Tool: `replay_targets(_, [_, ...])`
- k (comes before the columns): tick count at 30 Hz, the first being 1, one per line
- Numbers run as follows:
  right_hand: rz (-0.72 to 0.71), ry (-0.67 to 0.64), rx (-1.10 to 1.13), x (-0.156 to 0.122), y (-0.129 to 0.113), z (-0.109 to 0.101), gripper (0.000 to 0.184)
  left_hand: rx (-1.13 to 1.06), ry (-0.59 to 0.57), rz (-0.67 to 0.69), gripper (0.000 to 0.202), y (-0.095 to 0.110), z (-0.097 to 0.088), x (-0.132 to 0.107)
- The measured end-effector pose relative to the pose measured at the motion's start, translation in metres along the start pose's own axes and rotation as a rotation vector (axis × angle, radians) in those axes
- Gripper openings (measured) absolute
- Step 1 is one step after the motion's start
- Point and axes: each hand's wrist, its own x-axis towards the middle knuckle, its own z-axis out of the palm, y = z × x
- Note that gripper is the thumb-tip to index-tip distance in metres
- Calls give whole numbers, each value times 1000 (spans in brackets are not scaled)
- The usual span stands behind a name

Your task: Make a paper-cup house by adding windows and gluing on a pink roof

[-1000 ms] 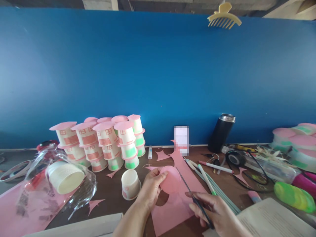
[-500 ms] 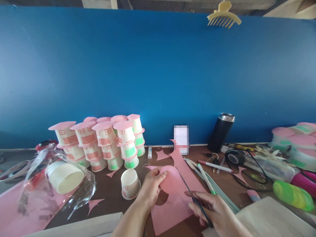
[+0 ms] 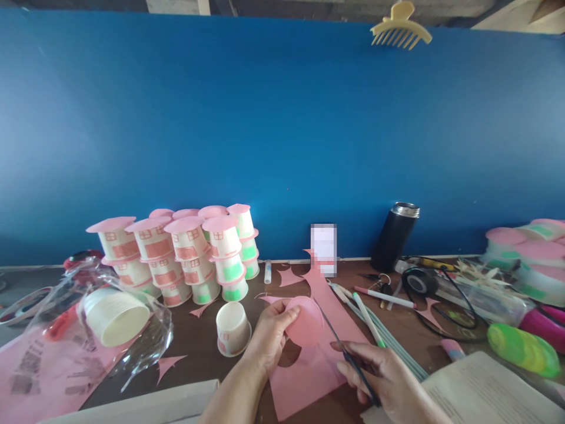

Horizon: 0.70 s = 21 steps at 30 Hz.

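Note:
My left hand (image 3: 272,333) pinches the left edge of a pink paper circle (image 3: 306,324) between thumb and fingers. Dark-handled scissors (image 3: 329,323) are in my right hand (image 3: 375,377), their blades pointing up and left along the circle's right edge. Under both lies a larger pink paper sheet (image 3: 304,383) with curved cut-outs along its side. One white paper cup (image 3: 232,327) with a pink rim and a drawn window stands left of my left hand. Stacked white cups (image 3: 188,250) with pink paper tops are farther back on the left.
Pink scraps (image 3: 291,277) lie about the brown table. Cups in a plastic bag (image 3: 117,318) are at left, beside a white box (image 3: 145,403). Behind stands a black bottle (image 3: 392,238). Markers (image 3: 368,318), keys (image 3: 385,285), a cable and an open booklet (image 3: 489,391) fill the right.
Both hands, the circle and the scissors stay almost where they were. The plastic bag at left has shifted slightly.

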Motion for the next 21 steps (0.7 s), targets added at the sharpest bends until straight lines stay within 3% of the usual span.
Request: replay_targets(21, [-19, -19, 12, 0, 6, -1, 51, 2, -6, 3, 36, -2, -2, 2])
